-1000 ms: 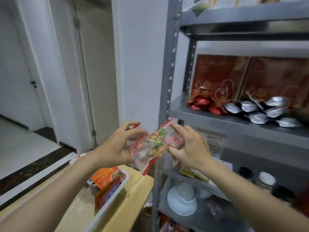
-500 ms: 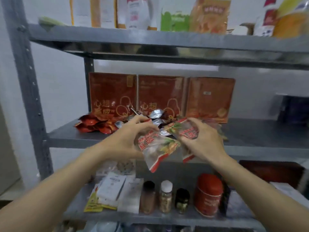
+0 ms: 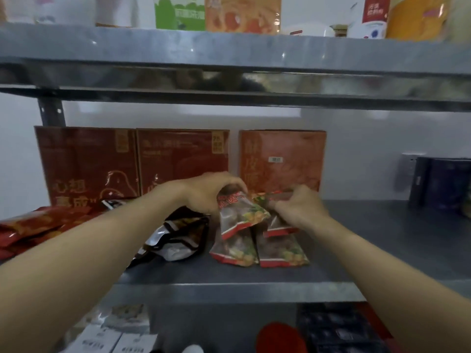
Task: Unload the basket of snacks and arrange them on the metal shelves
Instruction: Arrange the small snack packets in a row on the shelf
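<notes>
Both hands are over the middle metal shelf (image 3: 369, 240). My left hand (image 3: 206, 191) pinches the top of a red-edged clear snack packet (image 3: 240, 215), held tilted above the shelf. My right hand (image 3: 298, 207) grips a second packet of the same kind (image 3: 277, 226), its top edge between the fingers. Two more matching packets (image 3: 257, 250) lie flat side by side on the shelf just below the hands. The basket is out of view.
Three red boxes (image 3: 183, 161) stand along the shelf's back. Silver-and-black pouches (image 3: 178, 235) and red packets (image 3: 30, 228) lie to the left, dark boxes (image 3: 443, 182) at the far right. The upper shelf (image 3: 229, 54) carries cartons; jars and boxes sit below.
The view has swung from the basket and doorway onto the shelf and come closer. Both hands carried the packets forward and lowered them over the middle shelf, above two lying packets.
</notes>
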A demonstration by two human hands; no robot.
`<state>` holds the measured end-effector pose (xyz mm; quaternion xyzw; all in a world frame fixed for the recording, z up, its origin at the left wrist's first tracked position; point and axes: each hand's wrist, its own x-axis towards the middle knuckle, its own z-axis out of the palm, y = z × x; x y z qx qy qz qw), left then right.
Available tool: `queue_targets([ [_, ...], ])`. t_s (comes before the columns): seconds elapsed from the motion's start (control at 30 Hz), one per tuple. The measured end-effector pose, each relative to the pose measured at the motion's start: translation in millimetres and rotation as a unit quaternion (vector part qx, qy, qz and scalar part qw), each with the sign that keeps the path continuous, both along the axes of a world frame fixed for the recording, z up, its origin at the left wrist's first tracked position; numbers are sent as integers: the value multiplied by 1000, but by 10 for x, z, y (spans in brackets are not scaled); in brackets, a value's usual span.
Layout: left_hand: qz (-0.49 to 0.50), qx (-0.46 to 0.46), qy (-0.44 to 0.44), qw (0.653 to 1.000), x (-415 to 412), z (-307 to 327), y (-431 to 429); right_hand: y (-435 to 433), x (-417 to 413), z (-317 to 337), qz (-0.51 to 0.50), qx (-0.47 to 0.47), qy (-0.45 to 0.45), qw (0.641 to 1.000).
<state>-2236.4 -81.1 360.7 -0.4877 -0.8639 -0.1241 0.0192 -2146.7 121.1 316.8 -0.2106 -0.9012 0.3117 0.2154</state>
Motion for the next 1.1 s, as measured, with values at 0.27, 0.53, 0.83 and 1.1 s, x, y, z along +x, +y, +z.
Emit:
queue_targets([
  [0.27,7,-89,-88,992,-508,-41,184,-64,-261,160,3,14,-45,999],
  [0.53,17,-118,-93,989,-594,-76,178,-55,-414,58,27,37,-69,997],
  [0.83,48,97,33,994,-244,-15,-79,-76,-159,88,130,231,-30,964],
  [1.1,120,125,174,969,299,-212,-473,-396,84,79,242,302,48,921],
])
